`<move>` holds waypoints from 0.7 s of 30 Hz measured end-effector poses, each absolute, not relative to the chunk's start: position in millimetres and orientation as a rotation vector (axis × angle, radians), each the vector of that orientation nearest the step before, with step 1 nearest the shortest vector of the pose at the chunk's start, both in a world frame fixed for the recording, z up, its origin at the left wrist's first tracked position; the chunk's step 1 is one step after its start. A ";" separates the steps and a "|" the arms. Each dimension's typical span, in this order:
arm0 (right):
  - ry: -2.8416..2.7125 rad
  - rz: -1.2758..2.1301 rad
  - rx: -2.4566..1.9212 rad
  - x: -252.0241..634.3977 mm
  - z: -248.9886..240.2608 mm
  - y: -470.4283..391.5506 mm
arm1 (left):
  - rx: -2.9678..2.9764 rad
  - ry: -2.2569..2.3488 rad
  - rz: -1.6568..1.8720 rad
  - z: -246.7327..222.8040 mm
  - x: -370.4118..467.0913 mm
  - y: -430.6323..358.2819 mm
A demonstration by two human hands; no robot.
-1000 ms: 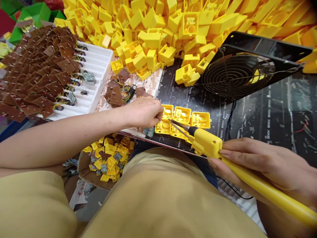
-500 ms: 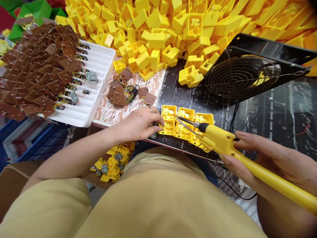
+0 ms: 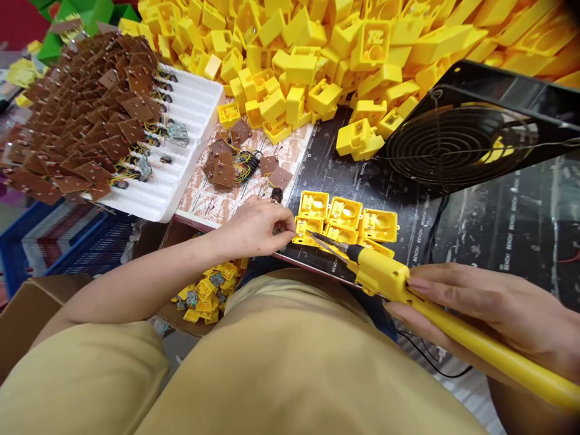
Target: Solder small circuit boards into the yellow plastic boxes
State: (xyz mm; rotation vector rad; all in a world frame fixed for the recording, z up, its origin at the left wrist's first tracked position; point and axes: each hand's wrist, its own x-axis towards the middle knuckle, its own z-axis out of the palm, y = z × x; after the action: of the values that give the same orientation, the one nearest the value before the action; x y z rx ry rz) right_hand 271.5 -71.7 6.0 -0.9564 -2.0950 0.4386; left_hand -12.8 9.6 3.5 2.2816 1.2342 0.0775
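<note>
My right hand is wrapped round a yellow soldering gun. Its metal tip and the thin feed tube beside it point left, over the lower-left of several small yellow plastic casings grouped on the black bench top. My left hand is closed in a pinch, thumb and forefinger together at the left edge of that same casing. Whatever is between those fingertips is hidden or too small to name. A small dark round part lies just behind the left knuckles.
Brown circuit boards with wires are heaped on a white foam tray at left. More wired boards lie nearer. Yellow casings pile up behind. A black fan stands at right. Below the edge, a carton holds casings.
The soldering gun's tip has moved left and toward me, from between the rows to the lower-left casing. My left thumb and forefinger have come together. The whole view has shifted slightly.
</note>
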 end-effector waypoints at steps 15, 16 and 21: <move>-2.425 0.231 -0.757 262.8 27.3 -55.0 | 2.251 1.260 -0.133 14.4 2.1 18.9; -2.475 0.218 -0.710 264.6 29.2 -53.4 | 2.257 1.262 -0.133 14.3 2.8 19.2; -2.403 0.266 -0.787 281.8 27.7 -59.3 | 2.270 1.267 -0.158 15.0 3.0 21.5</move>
State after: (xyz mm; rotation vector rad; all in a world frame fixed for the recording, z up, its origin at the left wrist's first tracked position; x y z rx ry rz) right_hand 281.8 -59.3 27.7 -0.7869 -2.4028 0.2655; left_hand 3.0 21.5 15.0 2.2699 1.2665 -0.1579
